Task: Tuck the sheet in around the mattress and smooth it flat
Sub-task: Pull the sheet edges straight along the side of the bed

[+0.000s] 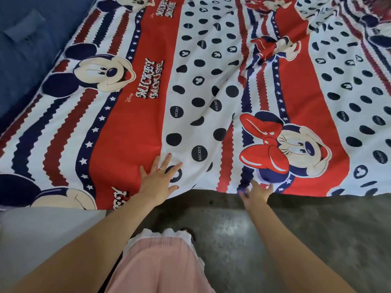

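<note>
Here, a cartoon-print sheet (211,92) lies spread over the mattress | left hand (157,180) pressing flat, fingers splayed, near the front edge | right hand (257,192) at the hanging hem, fingers blurred, grip cannot be told | long wrinkles remain mid-sheet | front edge looks untucked; smoothing barely begun.

Mattress (25,60) mostly hidden under sheet (131,127); right hand (257,192) motion-blurred, grip unclear.
</note>
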